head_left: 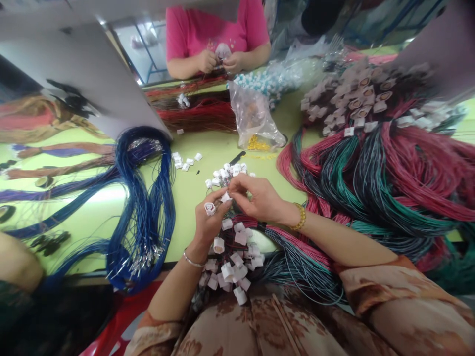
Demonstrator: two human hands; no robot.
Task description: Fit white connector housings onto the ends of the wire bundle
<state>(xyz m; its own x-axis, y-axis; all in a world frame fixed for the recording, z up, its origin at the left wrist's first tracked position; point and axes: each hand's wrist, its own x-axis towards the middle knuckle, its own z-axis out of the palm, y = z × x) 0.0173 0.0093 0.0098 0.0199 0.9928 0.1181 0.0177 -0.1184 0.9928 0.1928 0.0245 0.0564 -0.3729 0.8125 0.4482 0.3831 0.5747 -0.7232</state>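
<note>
My left hand (208, 217) is closed on a small white plastic connector (225, 197), with another white connector (210, 208) showing against the back of its fingers. Thumb and fingertips of my right hand (256, 198) are pinched together at the held connector; what they grip is too small to make out. Just beyond my fingers lies a pile of loose white connectors (237, 169). Below my hands, by my lap, hangs a cluster of white connectors (237, 267) on the ends of a pink, black and green wire bundle (297, 252).
Blue wire bundles (148, 198) lie at left beside a grey panel (92, 74). Thick pink and green wire bundles (345, 168) fill the right. A clear bag (252, 113) with yellow pieces stands ahead. Across the table (189, 193), a person in a pink shirt (218, 34) works with both hands.
</note>
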